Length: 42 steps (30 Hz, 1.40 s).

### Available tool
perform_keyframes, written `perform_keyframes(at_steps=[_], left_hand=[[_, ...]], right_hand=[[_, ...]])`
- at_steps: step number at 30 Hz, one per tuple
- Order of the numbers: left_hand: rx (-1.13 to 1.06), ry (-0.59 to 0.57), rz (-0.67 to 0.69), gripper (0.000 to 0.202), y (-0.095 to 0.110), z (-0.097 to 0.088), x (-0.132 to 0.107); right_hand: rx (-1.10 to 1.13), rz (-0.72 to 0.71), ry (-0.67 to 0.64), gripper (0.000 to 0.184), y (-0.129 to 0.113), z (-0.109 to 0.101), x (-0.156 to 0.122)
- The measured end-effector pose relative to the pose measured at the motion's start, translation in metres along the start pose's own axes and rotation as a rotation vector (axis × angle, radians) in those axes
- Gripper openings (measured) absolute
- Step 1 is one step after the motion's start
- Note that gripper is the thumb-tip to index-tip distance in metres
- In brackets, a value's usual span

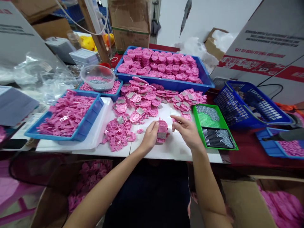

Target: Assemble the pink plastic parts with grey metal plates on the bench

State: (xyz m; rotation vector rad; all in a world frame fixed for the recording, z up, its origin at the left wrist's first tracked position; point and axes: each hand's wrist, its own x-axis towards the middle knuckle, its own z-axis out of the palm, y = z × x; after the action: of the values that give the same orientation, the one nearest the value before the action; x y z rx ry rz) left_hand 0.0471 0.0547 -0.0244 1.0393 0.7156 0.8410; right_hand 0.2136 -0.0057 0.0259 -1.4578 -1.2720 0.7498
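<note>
My left hand (150, 136) is closed around the left edge of a pink plastic casing (162, 127), holding it just above the white work surface. A grey metal plate (161, 136) sits at the casing's near end. To the right, my right hand (188, 132) is apart from the casing, with its index finger stretched out and a gap between the fingertips; nothing shows in them. Beyond both hands lies a heap of similar pink casings (140, 104), several with grey plates. Small flat pink parts (118, 134) are piled to the left.
A green tray (195, 118) of small metal pieces stands right of my right hand. Blue trays (101, 106) of pink parts are at left. Stacked casings fill a large blue tray (206, 83) behind. A blue basket (258, 118) stands right, and an electric screwdriver (185, 16) hangs above.
</note>
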Motion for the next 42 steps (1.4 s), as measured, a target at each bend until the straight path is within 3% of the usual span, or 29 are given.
perform_keyframes(at_steps=[3,5,8,23,28,32,37,42], left_hand=[[0.085,0.040,0.098,0.041,0.000,-0.001,0.001],[0.116,0.057,0.133,0.040,0.000,0.000,0.001],[0.130,0.060,0.159,0.038,0.000,0.001,0.000],[0.193,-0.022,0.202,0.030,-0.002,-0.001,-0.005],[0.295,0.001,0.265,0.032,0.000,0.001,-0.009],[0.310,0.005,0.298,0.033,0.004,0.000,-0.013],[0.278,-0.024,0.410,0.029,0.008,-0.001,-0.017],[0.376,0.069,0.628,0.020,0.008,-0.004,-0.015]], right_hand=[[-0.296,-0.248,0.073,0.032,0.007,0.017,-0.003],[-0.477,-0.395,0.056,0.029,0.009,0.026,-0.002],[-0.621,-0.476,0.005,0.030,0.012,0.034,-0.002],[-0.472,-0.395,0.132,0.032,0.023,0.040,-0.016],[-0.470,-0.476,0.087,0.036,0.028,0.041,-0.017],[-0.327,-0.470,0.069,0.033,0.021,0.038,-0.020],[-0.142,-0.330,0.129,0.030,0.007,0.031,-0.025],[-0.179,-0.452,0.093,0.025,0.008,0.030,-0.026]])
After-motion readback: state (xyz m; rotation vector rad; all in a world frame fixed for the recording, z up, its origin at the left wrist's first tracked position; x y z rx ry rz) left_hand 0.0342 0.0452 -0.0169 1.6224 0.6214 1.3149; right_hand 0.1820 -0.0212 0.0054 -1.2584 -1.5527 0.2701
